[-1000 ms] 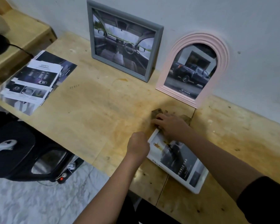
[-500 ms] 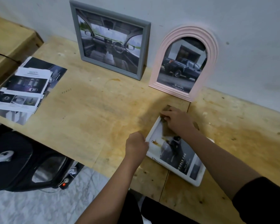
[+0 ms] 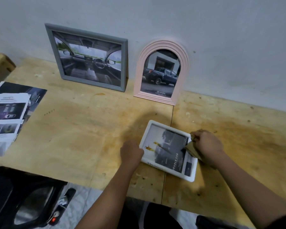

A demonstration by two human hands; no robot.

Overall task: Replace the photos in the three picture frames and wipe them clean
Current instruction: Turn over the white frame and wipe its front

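Note:
A white picture frame (image 3: 149,128) lies flat on the wooden table (image 3: 76,129), holding a dark car photo with yellowish smears on its glass. My left hand (image 3: 131,152) grips the frame's left edge with curled fingers. My right hand (image 3: 206,144) holds a tan cloth (image 3: 192,149) against the frame's right side. A grey rectangular frame (image 3: 87,55) with a car-interior photo and a pink arched frame (image 3: 162,71) with a pickup photo lean upright against the wall behind.
A pile of printed car photos and brochures (image 3: 8,116) lies at the table's left edge. A black chair (image 3: 23,195) stands below the table's front left. A wooden box (image 3: 0,65) sits at far left.
My right hand has swept the cloth from the white frame's top left corner across to its right side. My left hand stays on the frame's left edge. The camera view shifted.

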